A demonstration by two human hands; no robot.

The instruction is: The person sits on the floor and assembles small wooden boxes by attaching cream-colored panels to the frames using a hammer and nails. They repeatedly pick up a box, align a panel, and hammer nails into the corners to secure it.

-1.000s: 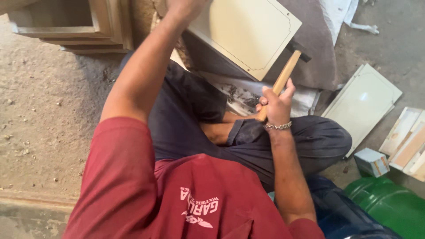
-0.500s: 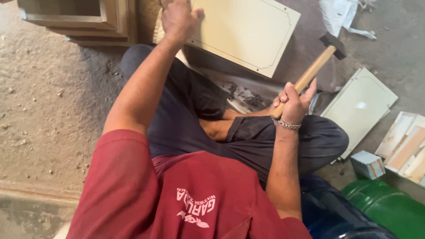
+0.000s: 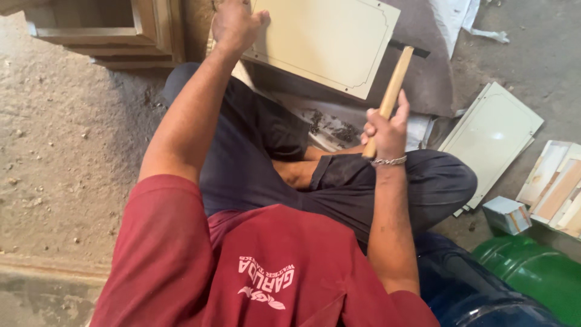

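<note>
The person sits cross-legged on the floor, seen from above; red shirt, dark trousers. The left hand reaches out to the near left edge of a cream panel, its fingers curled over that edge; the grip is closed on the panel. The panel lies tilted across the top of the view, on a grey cloth; a thin dark line runs inside its border. The right hand is closed round the lower part of a hammer; the wooden handle rises up and to the right, and the dark head sits just beside the panel's right edge, above the cloth; whether the head touches the panel I cannot tell. A metal bracelet circles the right wrist. Below the panel, between it and the crossed legs, lies a printed sheet; to the right a second cream panel lies flat on the floor, well apart from the hammer. Near it sits a small box; wooden pieces lie at the right edge; a green drum shows at the lower right. A wooden frame stands at the upper left, beside the left arm.
</note>
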